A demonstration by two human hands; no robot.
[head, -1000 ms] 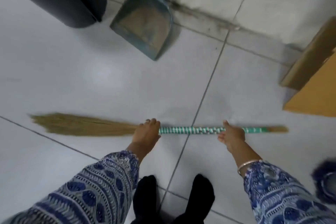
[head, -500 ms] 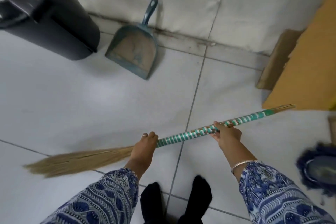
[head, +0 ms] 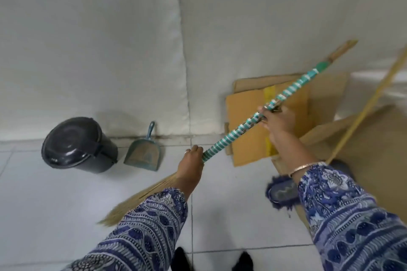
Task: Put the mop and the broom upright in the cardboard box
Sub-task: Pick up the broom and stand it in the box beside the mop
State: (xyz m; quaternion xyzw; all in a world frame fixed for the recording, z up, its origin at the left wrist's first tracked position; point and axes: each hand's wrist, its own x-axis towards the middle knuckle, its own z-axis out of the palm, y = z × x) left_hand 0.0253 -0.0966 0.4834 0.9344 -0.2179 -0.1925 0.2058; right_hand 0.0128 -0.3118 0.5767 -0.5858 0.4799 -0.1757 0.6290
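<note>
I hold the broom [head: 293,88] tilted, its teal-and-white striped handle rising to the upper right and its straw bristles down at the lower left. My left hand [head: 191,166] grips the handle where the bristles begin. My right hand [head: 278,120] grips it higher up, in front of the cardboard box [head: 244,114], which stands on the floor against the white wall with its flaps open. The mop lies on the floor at the right: its blue fringed head [head: 280,192] shows beside my right sleeve and its yellow pole [head: 370,103] slants up to the right edge.
A black lidded bin [head: 77,145] stands by the wall at the left. A teal dustpan [head: 144,151] leans against the wall beside it. My feet in dark socks are at the bottom edge on white floor tiles.
The broom has gone from lying level near the floor to slanting upward, handle end raised toward the box. My view has lifted, bringing the wall, the box and the mop pole into sight.
</note>
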